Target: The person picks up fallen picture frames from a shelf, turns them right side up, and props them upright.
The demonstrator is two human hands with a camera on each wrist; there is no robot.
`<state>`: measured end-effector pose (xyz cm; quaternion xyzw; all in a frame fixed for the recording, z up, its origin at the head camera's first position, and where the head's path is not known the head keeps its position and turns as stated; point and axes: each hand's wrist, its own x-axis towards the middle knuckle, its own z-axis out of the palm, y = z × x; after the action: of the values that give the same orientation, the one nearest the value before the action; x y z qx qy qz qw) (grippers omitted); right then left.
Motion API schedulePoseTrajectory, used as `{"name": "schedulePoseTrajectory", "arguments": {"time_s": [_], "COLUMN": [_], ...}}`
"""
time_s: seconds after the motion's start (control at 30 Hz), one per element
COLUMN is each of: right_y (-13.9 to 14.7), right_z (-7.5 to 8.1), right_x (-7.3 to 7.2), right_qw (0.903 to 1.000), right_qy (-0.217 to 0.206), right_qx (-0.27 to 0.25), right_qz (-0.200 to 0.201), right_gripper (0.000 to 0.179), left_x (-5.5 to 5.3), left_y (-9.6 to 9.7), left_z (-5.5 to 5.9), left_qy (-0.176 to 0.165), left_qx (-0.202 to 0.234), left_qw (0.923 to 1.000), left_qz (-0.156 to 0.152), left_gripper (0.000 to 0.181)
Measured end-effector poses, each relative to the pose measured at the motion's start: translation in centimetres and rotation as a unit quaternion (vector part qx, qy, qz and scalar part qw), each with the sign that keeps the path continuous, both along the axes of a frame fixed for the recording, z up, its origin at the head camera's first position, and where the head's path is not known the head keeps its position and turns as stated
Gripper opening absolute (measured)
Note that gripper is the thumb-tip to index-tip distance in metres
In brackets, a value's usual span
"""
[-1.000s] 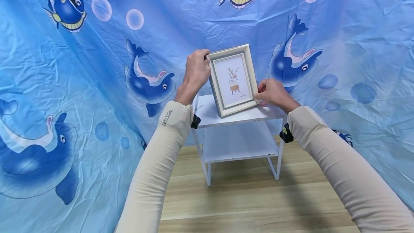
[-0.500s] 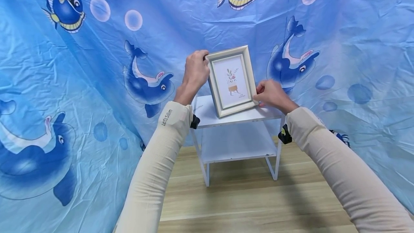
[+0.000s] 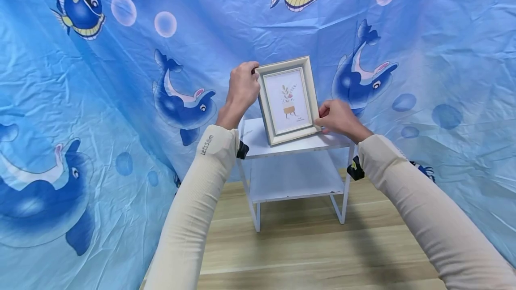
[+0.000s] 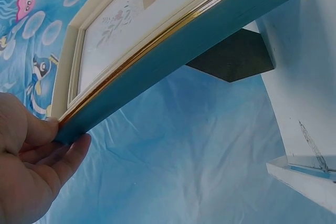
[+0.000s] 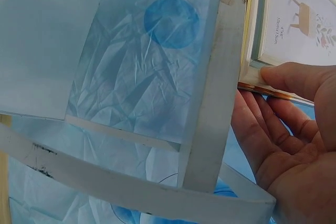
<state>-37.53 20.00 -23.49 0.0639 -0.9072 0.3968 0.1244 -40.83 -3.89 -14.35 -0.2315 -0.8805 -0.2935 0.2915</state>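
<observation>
A cream picture frame (image 3: 287, 102) with a potted-plant print stands tilted back on the white table's top (image 3: 255, 140). My left hand (image 3: 243, 86) grips its upper left corner; in the left wrist view, thumb and fingers of the left hand (image 4: 37, 156) pinch that corner from front and back. Behind the frame, a dark stand leg (image 4: 236, 56) juts out to the tabletop. My right hand (image 3: 338, 117) holds the lower right side. The right wrist view has the thumb of the right hand (image 5: 294, 114) on the front, with fingers under and behind the edge.
The small white table has a lower shelf (image 3: 296, 180) and metal legs (image 3: 342, 209). Wood-look flooring (image 3: 314, 254) lies below. A blue curtain (image 3: 225, 21) printed with dolphins, fish and bubbles hangs close around the back and sides.
Both hands keep their hold on the picture frame, which stays in nearly the same place. The whole head view has shifted slightly.
</observation>
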Motion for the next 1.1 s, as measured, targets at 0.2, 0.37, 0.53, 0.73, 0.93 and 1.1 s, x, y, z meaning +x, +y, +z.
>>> {"name": "schedulePoseTrajectory", "arguments": {"time_s": [0.2,0.37,0.53,0.73,0.93,1.1], "right_y": [0.05,0.05,0.05,-0.14,-0.27,-0.29], "right_z": [0.05,0.02,-0.03,-0.07,-0.06,-0.05], "right_x": [0.18,0.34,0.40,0.47,0.53,0.73], "right_qw": [1.0000,1.0000,0.9999,1.0000,0.9999,0.9999], "right_qy": [0.002,0.002,0.003,0.003,0.003,0.000], "right_qx": [-0.002,-0.005,-0.009,-0.006,-0.012,-0.014], "right_qz": [0.003,0.002,0.003,0.002,0.004,0.003], "right_gripper": [0.014,0.014,0.015,0.015,0.014,0.015], "left_x": [-0.11,-0.25,-0.41,-0.53,-0.49,-0.57], "left_y": [0.10,0.17,0.23,0.06,-0.08,0.02], "left_z": [0.05,0.05,0.07,0.07,0.11,0.23], "left_qy": [0.002,0.006,0.004,0.001,-0.003,-0.007], "left_qx": [0.002,0.001,0.000,0.002,0.005,0.000], "left_qw": [1.0000,1.0000,1.0000,1.0000,1.0000,1.0000], "left_qz": [0.002,0.002,0.002,0.004,0.001,0.002], "left_gripper": [0.035,0.035,0.035,0.036,0.036,0.036]}}
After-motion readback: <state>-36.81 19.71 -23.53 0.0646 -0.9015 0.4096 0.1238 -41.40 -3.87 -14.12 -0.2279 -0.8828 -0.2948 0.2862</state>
